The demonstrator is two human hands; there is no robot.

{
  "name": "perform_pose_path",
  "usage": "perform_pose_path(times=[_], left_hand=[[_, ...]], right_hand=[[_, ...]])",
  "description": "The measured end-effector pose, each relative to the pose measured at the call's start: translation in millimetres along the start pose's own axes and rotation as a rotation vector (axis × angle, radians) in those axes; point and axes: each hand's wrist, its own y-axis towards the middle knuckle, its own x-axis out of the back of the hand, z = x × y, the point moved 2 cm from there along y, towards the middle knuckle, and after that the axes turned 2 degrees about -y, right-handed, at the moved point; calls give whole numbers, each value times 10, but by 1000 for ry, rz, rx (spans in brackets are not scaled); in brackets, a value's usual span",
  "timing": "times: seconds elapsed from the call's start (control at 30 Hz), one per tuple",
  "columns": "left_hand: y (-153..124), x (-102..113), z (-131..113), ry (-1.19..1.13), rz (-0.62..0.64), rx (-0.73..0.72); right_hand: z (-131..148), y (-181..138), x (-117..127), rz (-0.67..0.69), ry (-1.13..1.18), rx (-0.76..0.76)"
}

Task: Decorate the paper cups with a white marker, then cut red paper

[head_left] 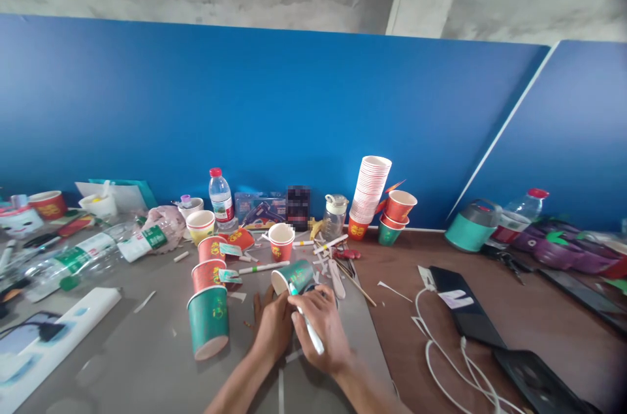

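Note:
A green paper cup (300,274) with gold print lies tilted on its side in front of me, its white mouth turned left. My left hand (274,322) is at the lower rim of this cup, fingers curled against it and partly hidden. In my right hand (326,326) is a white marker (309,329) with a teal end, which touches or nearly touches the cup beside its rim. To the left lies a joined row of red paper cups (209,275) and a larger green cup (209,322), with small paper tags stuck on.
A tall stack of paper cups (371,189), a glass jug (335,215) and a water bottle (221,198) stand along the blue partition (294,107). Paper scraps and a wooden stick (361,288) lie ahead. Right are a black phone (463,303) and white cables; left, a power strip (63,342).

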Motion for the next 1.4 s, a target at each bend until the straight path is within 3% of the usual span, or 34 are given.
perform_pose_path(times=[0.1, 0.5, 0.63, 0.77, 0.9, 1.07, 1.2, 1.33, 1.4], left_hand=[[-2, -14, 15, 11, -11, -25], [-8, -46, 37, 56, -25, -50], [-9, -53, 42, 68, -60, -73], [-5, -76, 63, 109, -52, -74], [-12, -98, 72, 138, -51, -99], [-17, -116, 77, 163, -32, -106], [-16, -120, 73, 173, -32, -113], [-17, -116, 69, 197, -35, -112], [-18, -116, 70, 200, -46, -127]], right_hand=[[-17, 7, 28, -37, -17, -40], [-67, 0, 33, -20, -33, 43], [-127, -10, 38, -91, -60, -73], [-118, -5, 8, -20, -42, 10], [-122, 14, 37, -101, -61, -49], [-113, 7, 53, -33, -10, -16], [-124, 9, 86, -123, -33, -75], [-90, 17, 82, -41, 20, 30], [-117, 15, 89, -62, 25, -20]])
